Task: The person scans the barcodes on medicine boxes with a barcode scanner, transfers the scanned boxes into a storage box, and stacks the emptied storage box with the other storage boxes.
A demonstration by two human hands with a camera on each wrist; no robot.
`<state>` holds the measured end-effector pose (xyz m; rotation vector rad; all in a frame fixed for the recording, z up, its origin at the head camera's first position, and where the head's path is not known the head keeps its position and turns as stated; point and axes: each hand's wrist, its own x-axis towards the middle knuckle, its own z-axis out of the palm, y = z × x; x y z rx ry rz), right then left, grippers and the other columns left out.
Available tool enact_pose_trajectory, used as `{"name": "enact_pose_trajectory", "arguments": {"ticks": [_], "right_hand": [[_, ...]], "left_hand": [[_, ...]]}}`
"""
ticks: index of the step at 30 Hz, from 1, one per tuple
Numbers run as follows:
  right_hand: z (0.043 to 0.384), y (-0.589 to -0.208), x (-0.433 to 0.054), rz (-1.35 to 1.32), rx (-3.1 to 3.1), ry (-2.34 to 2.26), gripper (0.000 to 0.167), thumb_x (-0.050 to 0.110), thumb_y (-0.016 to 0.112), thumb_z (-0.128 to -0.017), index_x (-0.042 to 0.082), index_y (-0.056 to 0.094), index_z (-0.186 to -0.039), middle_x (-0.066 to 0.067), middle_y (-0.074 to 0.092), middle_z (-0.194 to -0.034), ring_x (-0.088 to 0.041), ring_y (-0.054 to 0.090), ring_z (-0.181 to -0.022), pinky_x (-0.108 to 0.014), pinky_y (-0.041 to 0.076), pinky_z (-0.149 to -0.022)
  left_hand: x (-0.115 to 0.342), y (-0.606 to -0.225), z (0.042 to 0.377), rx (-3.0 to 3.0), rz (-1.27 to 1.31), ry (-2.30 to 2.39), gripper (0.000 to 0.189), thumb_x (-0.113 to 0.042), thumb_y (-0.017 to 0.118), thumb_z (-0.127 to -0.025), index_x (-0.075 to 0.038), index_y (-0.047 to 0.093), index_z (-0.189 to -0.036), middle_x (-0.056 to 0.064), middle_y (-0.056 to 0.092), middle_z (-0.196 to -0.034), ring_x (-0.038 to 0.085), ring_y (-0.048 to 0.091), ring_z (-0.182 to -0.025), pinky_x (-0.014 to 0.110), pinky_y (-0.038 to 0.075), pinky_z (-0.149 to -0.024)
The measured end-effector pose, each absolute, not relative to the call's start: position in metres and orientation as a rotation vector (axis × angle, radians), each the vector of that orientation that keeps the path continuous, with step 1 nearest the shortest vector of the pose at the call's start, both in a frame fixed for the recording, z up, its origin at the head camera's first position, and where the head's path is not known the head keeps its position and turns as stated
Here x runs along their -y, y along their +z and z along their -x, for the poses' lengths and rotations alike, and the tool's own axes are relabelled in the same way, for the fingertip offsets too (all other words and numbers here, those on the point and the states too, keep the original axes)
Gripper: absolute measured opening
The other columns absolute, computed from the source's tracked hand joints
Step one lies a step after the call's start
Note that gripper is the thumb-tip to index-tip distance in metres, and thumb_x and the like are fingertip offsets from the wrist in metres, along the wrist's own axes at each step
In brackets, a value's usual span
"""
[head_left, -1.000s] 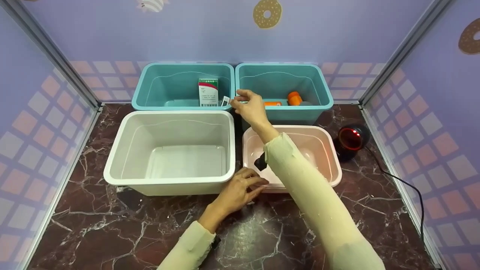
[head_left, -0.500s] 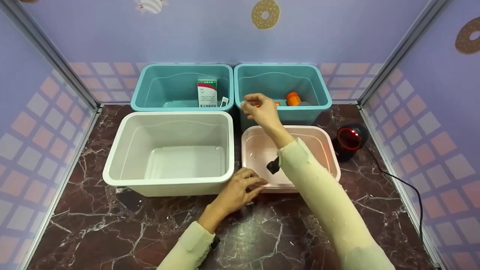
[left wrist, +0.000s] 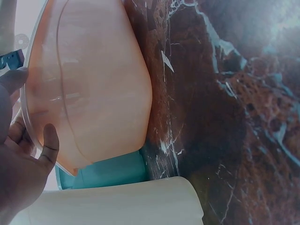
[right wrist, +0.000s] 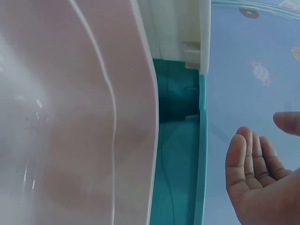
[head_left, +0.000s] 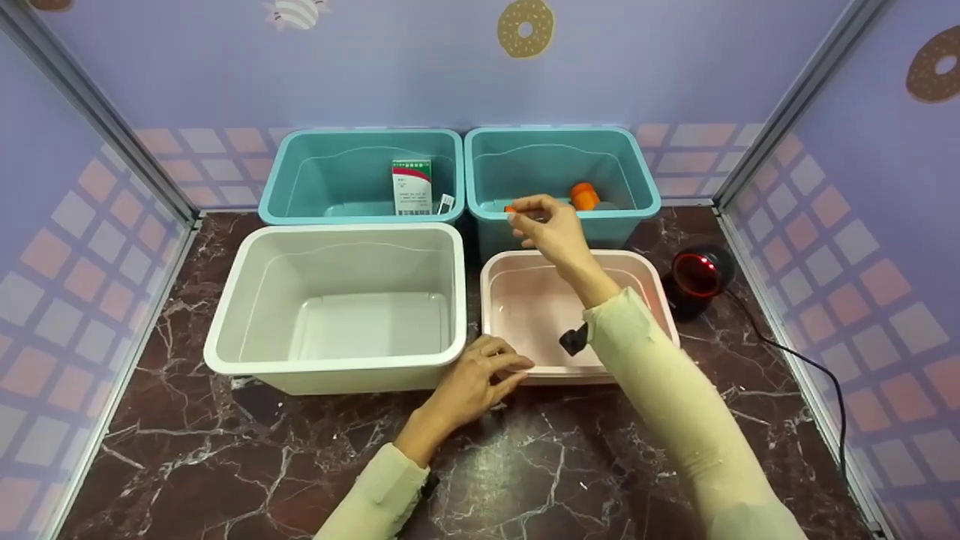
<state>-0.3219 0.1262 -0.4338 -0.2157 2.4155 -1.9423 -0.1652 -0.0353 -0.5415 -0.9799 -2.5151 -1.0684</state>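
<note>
At the front left corner of the pink bin (head_left: 555,371), my left hand (head_left: 476,379) holds the rim. In the left wrist view its thumb (left wrist: 50,140) is against the outer wall, with the other fingers at the rim. My right hand (head_left: 559,232) hovers above the back of the pink bin, by the front rim of the right teal bin (head_left: 637,214). The right wrist view shows its fingers (right wrist: 236,159) loosely bent, thumb apart, nothing between them. A white medicine box (head_left: 412,191) with green and red print stands in the left teal bin (head_left: 281,187), beside a small white-labelled item (head_left: 445,203).
A large white bin (head_left: 232,300) stands at front left. An orange bottle (head_left: 583,196) lies in the right teal bin; another orange item is mostly hidden by the right hand. A black scanner-like device (head_left: 701,274) glows red at right, its cable (head_left: 810,367) trailing along the wall.
My right hand has moved right and toward me, away from the small white-labelled item in the left teal bin. The left hand has stayed at the pink bin's corner.
</note>
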Motion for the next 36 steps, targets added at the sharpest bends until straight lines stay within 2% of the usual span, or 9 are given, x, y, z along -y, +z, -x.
{"name": "enact_pose_trajectory", "arguments": {"ticks": [2, 6, 12, 20, 27, 32, 36], "right_hand": [[0.32, -0.435, -0.132, 0.214, -2.408, -1.944, 0.033, 0.017, 0.072, -0.091, -0.001, 0.065, -0.118, -0.003, 0.069, -0.096, -0.022, 0.069, -0.082, -0.029, 0.06, -0.071], [0.316, -0.435, -0.142, 0.213, -2.411, -1.934, 0.036, 0.016, 0.07, -0.092, -0.004, 0.063, -0.121, -0.003, 0.068, -0.095, -0.023, 0.069, -0.083, -0.021, 0.057, -0.066], [0.31, -0.43, -0.154, 0.218, -2.439, -1.924, 0.034, 0.015, 0.069, -0.093, -0.003, 0.063, -0.121, -0.012, 0.07, -0.1, -0.019, 0.07, -0.081, -0.023, 0.057, -0.066], [0.303, -0.427, -0.17, 0.181, -2.46, -1.932, 0.032, 0.016, 0.071, -0.091, 0.0, 0.066, -0.119, 0.0, 0.069, -0.09, -0.021, 0.069, -0.079, -0.027, 0.059, -0.066], [0.298, -0.427, -0.188, 0.184, -2.458, -1.971, 0.034, 0.013, 0.071, -0.091, -0.003, 0.065, -0.119, 0.006, 0.069, -0.086, -0.008, 0.068, -0.073, -0.028, 0.06, -0.066], [0.291, -0.427, -0.203, 0.188, -2.495, -1.943, 0.031, 0.015, 0.072, -0.091, 0.0, 0.067, -0.117, 0.005, 0.07, -0.087, -0.012, 0.068, -0.076, -0.025, 0.059, -0.065], [0.286, -0.428, -0.214, 0.171, -2.497, -1.925, 0.031, 0.016, 0.072, -0.091, -0.001, 0.066, -0.116, -0.002, 0.071, -0.089, -0.014, 0.067, -0.078, -0.024, 0.059, -0.067]], "left_hand": [[0.035, -0.541, 0.165, 2.523, 0.976, -1.062, 0.017, -0.028, 0.068, -0.094, -0.02, 0.076, -0.108, -0.003, 0.067, -0.098, 0.017, 0.059, -0.104, 0.04, 0.045, -0.102], [0.036, -0.54, 0.164, 2.536, 0.975, -1.049, 0.018, -0.029, 0.067, -0.095, -0.021, 0.075, -0.109, -0.003, 0.067, -0.099, 0.017, 0.059, -0.104, 0.037, 0.046, -0.101], [0.036, -0.54, 0.165, 2.527, 0.977, -1.048, 0.017, -0.028, 0.068, -0.095, -0.021, 0.076, -0.108, -0.003, 0.067, -0.098, 0.017, 0.059, -0.104, 0.036, 0.047, -0.099], [0.036, -0.541, 0.164, 2.527, 0.976, -1.077, 0.017, -0.026, 0.069, -0.094, -0.019, 0.076, -0.108, -0.001, 0.067, -0.097, 0.018, 0.059, -0.104, 0.036, 0.047, -0.096], [0.036, -0.54, 0.165, 2.524, 0.992, -1.072, 0.017, -0.025, 0.069, -0.094, -0.019, 0.076, -0.108, -0.001, 0.067, -0.097, 0.018, 0.059, -0.103, 0.035, 0.048, -0.095], [0.036, -0.54, 0.165, 2.505, 0.999, -1.069, 0.016, -0.023, 0.07, -0.093, -0.018, 0.076, -0.107, 0.0, 0.067, -0.096, 0.019, 0.059, -0.102, 0.035, 0.048, -0.094], [0.036, -0.541, 0.165, 2.503, 1.0, -1.07, 0.017, -0.023, 0.07, -0.093, -0.018, 0.076, -0.107, 0.0, 0.067, -0.096, 0.018, 0.059, -0.102, 0.034, 0.048, -0.094]]}}
